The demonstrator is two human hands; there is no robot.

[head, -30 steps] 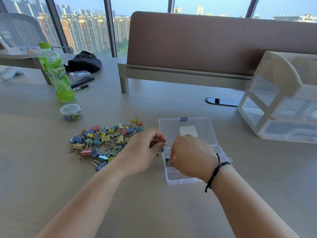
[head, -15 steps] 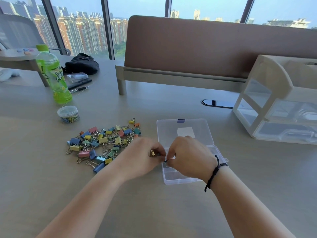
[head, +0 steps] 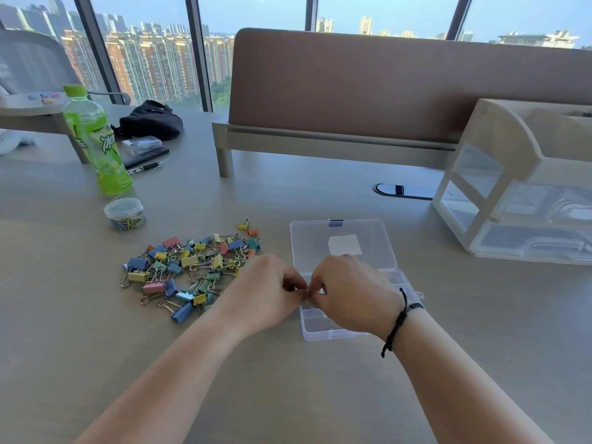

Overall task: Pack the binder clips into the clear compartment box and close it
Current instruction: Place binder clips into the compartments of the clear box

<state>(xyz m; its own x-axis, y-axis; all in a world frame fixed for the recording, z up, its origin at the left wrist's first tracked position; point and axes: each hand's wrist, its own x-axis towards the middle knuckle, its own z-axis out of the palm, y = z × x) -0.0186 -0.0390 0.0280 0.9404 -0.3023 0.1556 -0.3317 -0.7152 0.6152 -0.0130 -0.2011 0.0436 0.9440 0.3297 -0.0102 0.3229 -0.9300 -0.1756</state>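
Heap of multicoloured metal binder clips (head: 192, 267): loose on the grey tabletop (head: 96, 347), left of box.
Left hand (head: 266, 293): fingertips pinched; held item hidden, cannot tell.
Right hand (head: 352, 296): pinched against left, likewise unclear.
Clear plastic compartment box (head: 320, 325): open, lid flat behind.
Risk: a clip may spring from the pinch; a wrist could nudge the box.

Both hands cover the near left part of the clear box (head: 323, 328), so most of its compartments cannot be seen. Whatever the left hand (head: 267, 293) and right hand (head: 350, 293) pinch between their touching fingertips is hidden; the grip of each cannot be told. The left hand also hides the right edge of the clip pile (head: 189, 267). The drawer unit (head: 519, 187) is cut off at the right edge. The small tub (head: 124, 213) holds bits too small to name.
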